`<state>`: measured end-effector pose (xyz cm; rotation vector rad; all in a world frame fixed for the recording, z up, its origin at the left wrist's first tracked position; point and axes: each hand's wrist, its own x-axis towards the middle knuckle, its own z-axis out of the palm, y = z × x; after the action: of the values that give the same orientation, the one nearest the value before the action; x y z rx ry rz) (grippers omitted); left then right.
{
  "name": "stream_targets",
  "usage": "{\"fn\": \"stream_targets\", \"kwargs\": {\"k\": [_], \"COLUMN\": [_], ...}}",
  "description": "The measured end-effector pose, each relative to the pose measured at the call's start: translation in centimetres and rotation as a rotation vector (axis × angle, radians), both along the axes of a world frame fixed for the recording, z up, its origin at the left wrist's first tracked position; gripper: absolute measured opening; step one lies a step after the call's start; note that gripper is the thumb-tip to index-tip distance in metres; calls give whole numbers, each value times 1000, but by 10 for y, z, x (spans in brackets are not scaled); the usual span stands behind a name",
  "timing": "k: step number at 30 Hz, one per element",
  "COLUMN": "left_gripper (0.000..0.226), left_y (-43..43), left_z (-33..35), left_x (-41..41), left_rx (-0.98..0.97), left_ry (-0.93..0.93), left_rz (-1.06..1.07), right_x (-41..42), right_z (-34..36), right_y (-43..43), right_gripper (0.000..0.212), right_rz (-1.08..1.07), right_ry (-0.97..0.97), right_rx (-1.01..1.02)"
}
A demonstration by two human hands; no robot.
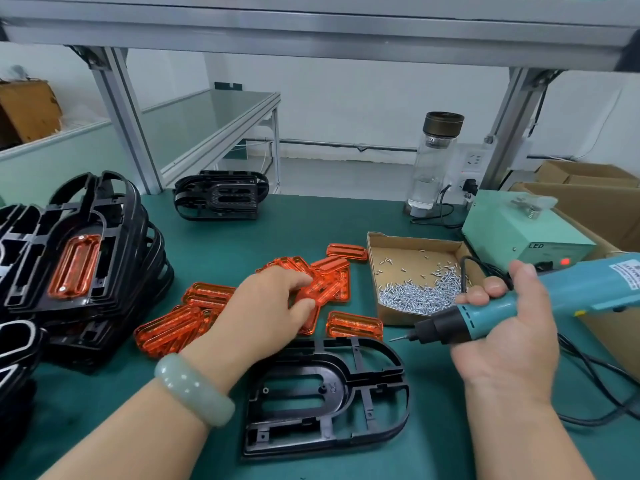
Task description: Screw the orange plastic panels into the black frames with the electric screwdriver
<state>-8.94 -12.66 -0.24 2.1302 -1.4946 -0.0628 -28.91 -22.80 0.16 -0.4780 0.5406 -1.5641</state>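
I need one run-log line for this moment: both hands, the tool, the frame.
left hand: grips orange panel | right hand: holds electric screwdriver, bit clear of frame | black frame: lies flat, no panel fitted

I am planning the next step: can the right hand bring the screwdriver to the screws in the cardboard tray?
Probably yes. The right hand grips the screwdriver just beside the tray, which is open on top; only a black cable crosses the screws.

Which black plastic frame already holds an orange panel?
The top black frame on the left stack, with an orange plastic panel inside; the nearest frame lies empty.
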Motion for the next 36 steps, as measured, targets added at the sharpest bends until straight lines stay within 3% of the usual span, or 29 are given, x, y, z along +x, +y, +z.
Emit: {"fn": "stream_targets", "kwargs": {"k": [8,14,19,26,30,33,36], "left_gripper": [62,22,24,43,30,11,10], "left_y": [-44,-40,-33,-59,-62,-50,-33], "left_z": [-19,-9,-7,-14,-7,1,12], "left_x": [-2,2,9,0,-1,-1,-7], "left_rx": [156,86,-19,231,172,-15,-171], "left_ry": [-119,-162,-63,-234,-271,9,621], "left_rz": [154,192,180,161,177,179,147], "right_x": [2,3,5,7,7,6,5], "right_z": [-1,-3,-3,-3,-3,-2,-1], "right_y": [1,0,1,3,3,3,3], "right_gripper": [6,7,5,7,7,7,8], "right_rz": [32,46,64,79,76,74,74], "right_ry": [17,22,6,31,38,24,-1], "right_rx": [-14,-1,-1,-12,-19,-15,-7]}}
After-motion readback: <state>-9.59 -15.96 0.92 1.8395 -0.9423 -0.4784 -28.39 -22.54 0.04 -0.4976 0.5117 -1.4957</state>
